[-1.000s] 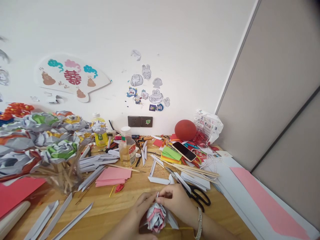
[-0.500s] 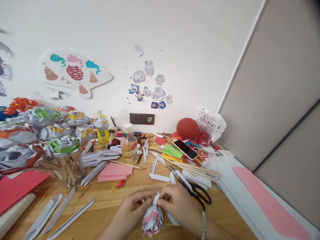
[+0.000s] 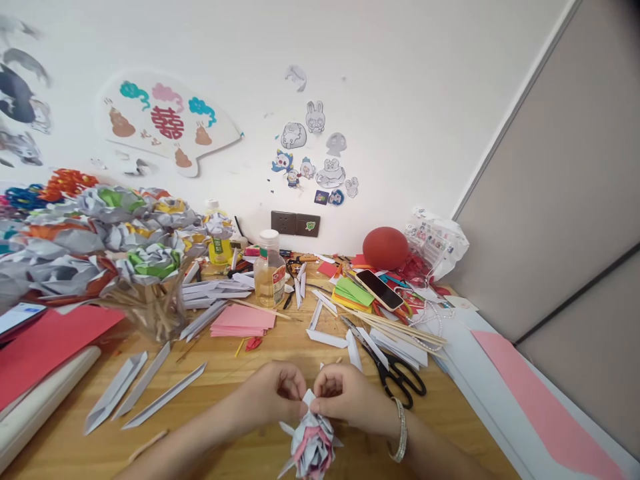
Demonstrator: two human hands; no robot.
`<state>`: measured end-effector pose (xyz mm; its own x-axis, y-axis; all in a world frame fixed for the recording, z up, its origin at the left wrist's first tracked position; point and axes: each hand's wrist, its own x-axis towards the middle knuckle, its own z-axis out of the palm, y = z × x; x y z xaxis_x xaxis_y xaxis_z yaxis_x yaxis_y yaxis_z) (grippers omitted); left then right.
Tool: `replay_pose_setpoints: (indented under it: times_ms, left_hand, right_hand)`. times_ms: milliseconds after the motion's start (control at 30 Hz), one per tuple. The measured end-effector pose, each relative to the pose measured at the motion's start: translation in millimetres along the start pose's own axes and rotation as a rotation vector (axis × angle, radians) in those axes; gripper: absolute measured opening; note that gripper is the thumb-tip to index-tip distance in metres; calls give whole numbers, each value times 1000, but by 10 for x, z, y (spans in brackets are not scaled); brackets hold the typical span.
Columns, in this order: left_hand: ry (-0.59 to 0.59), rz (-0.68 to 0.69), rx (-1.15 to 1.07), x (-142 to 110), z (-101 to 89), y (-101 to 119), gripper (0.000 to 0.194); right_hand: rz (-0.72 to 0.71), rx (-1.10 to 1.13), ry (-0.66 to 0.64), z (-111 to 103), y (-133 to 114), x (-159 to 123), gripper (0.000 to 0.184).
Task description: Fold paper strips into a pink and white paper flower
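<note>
A grey and pink folded paper flower point(image 3: 313, 443) is held low over the wooden table point(image 3: 235, 387), near its front edge. My left hand point(image 3: 277, 390) pinches the flower's top from the left, fingers curled. From the right, my right hand point(image 3: 345, 395), with a bead bracelet on its wrist, pinches a white paper tip at the flower's top. The two hands almost touch above the flower.
Black scissors point(image 3: 395, 377) lie just right of my hands, beside wooden sticks and folded white strips. Pink paper point(image 3: 243, 320), a glass bottle point(image 3: 270, 277), a phone point(image 3: 383, 290) and a red ball point(image 3: 385, 248) sit further back. A vase of paper flowers point(image 3: 100, 247) stands left.
The view has shifted so the table scene sits further right and lower. Both hands have drawn closer together over the flower top, and the flower sits lower in the picture.
</note>
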<state>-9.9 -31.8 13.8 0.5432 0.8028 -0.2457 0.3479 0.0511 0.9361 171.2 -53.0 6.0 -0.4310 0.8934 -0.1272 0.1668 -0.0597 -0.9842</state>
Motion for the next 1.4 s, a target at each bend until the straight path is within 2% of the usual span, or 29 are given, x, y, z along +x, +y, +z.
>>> replay_pose_setpoints:
  times_ms: [100, 233, 300, 367, 433, 500, 567, 633, 767, 833, 933, 1033, 1167, 1300, 1400]
  left_hand:
    - [60, 43, 84, -26, 38, 18, 10]
    - [130, 140, 174, -57, 51, 59, 12]
    - [133, 155, 96, -44, 31, 63, 15]
    - [130, 145, -57, -16, 9, 52, 26]
    - [95, 90, -274, 5, 8, 37, 39]
    - [0, -5, -507, 7, 47, 26, 45]
    - [-115, -87, -685, -4, 119, 18, 48]
    - [-86, -76, -774, -9, 193, 8, 45]
    - [4, -12, -788, 22, 239, -22, 43]
    - [-34, -22, -792, 39, 222, -41, 43]
    - [-129, -52, -826, 48, 215, -79, 46]
    - [-141, -26, -833, 52, 252, -116, 48]
    - [-70, 22, -868, 38, 290, -99, 44]
    - [1, 80, -895, -2, 264, -27, 38]
    - [48, 92, -893, -3, 230, -31, 34]
  right_hand:
    - [-40, -122, 25, -1, 25, 13, 12]
    - [-100, -192, 1, -9, 40, 16, 7]
    - [-131, -187, 25, -19, 29, 17, 6]
    - [-168, -186, 159, -36, 14, 26, 7]
    - [-192, -175, 358, -58, 0, 45, 9]
    - [-201, -154, 511, -80, -13, 66, 12]
    - [-214, -119, 578, -97, -28, 77, 11]
    - [-219, -78, 558, -110, -47, 78, 9]
    - [-175, -15, 416, -143, -71, 74, 19]
    - [-165, -19, 393, -154, -63, 80, 15]
    - [-169, -111, 437, -136, -34, 82, 8]
    - [-235, -301, 513, -88, -18, 59, 10]
    - [-356, -497, 527, -35, -67, -9, 20]
    - [-525, -621, 404, -8, -179, -108, 29]
    - [-584, -661, 281, -20, -239, -163, 36]
